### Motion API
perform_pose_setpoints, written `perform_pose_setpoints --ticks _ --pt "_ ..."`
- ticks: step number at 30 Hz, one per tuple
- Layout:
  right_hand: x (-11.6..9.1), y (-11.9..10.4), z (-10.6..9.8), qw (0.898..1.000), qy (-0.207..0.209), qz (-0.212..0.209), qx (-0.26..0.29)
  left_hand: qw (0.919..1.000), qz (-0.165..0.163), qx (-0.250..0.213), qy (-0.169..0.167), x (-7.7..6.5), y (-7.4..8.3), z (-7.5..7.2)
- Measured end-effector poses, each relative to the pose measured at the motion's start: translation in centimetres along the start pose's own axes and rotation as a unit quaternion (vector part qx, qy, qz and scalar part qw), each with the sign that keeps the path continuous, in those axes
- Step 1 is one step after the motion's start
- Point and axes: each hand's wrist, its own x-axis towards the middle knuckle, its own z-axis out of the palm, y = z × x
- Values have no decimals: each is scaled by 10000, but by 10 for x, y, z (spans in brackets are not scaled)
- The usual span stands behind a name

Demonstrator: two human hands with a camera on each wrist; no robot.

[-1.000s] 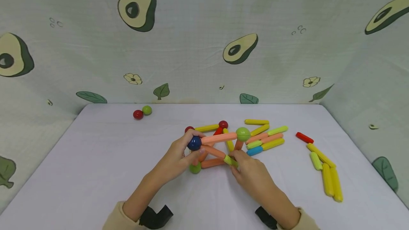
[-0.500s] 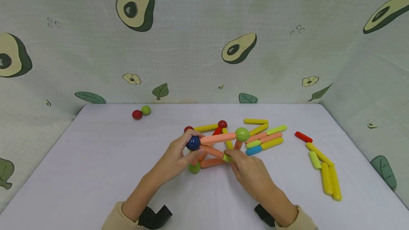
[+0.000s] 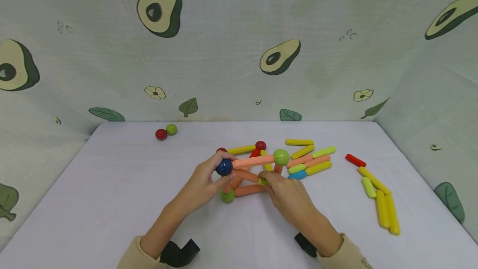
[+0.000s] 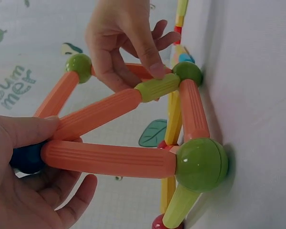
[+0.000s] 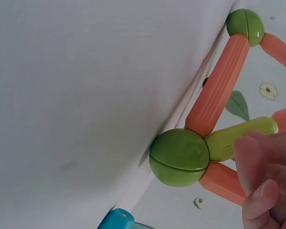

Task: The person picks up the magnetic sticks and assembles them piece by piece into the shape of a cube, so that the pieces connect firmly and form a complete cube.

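Note:
My left hand (image 3: 203,184) grips the dark blue ball (image 3: 224,167) at a raised corner of a frame built from balls and orange sticks. From that ball an orange stick (image 3: 254,162) runs to a raised green ball (image 3: 281,157). A second orange stick (image 4: 97,114) slants down, with a short lime stick (image 4: 158,87) at its end. My right hand (image 3: 291,196) pinches that lime stick between thumb and fingers. In the right wrist view its far end meets a low green ball (image 5: 179,157). Another green ball (image 3: 228,196) forms the near left corner.
Behind the frame are yellow sticks (image 3: 240,150) and red balls (image 3: 260,145). Several coloured sticks (image 3: 317,160) lie to its right, with yellow sticks (image 3: 382,209) and a red stick (image 3: 355,160) farther right. A loose red ball (image 3: 161,134) and green ball (image 3: 171,129) sit back left.
My right hand has shifted slightly left along the lime stick, and its fingers now cover more of it. The raised blue and green balls have moved slightly left.

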Motion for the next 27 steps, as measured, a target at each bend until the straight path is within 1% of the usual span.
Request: perform_pose_setpoints --ticks 2,4,8,11,13,15,17,19,22,24,27 --pt "0 0 -3 9998 -125 115 59 10000 26 -5 -5 1 0 1" --pt "0 1 -8 9987 -337 294 244 10000 32 -14 -11 1 1 2" --pt "-1 8 -25 9925 -846 541 698 10000 5 76 1 0 2 2" --pt "0 19 -39 9837 -1406 787 804 9998 -37 168 -32 0 3 2" --pt "0 28 -44 9762 -1699 1063 829 9997 -81 218 -97 -1 4 0" --pt "1 35 -45 9681 -1902 1342 926 9995 -121 235 -196 -1 4 -2" --pt "2 42 -43 9622 -1953 1480 1185 9990 -201 218 -342 -2 5 -5" --pt "2 47 -40 9572 -1973 1425 1567 9982 -309 128 -493 -2 6 -8" --pt "2 54 -33 9504 -1981 1075 2142 9969 -460 107 -626 -4 8 -13" --pt "3 56 -28 9482 -1916 788 2408 9965 -491 167 -649 -5 9 -17" --pt "3 58 -25 9467 -1828 570 2589 9968 -407 409 -559 -6 12 -21"
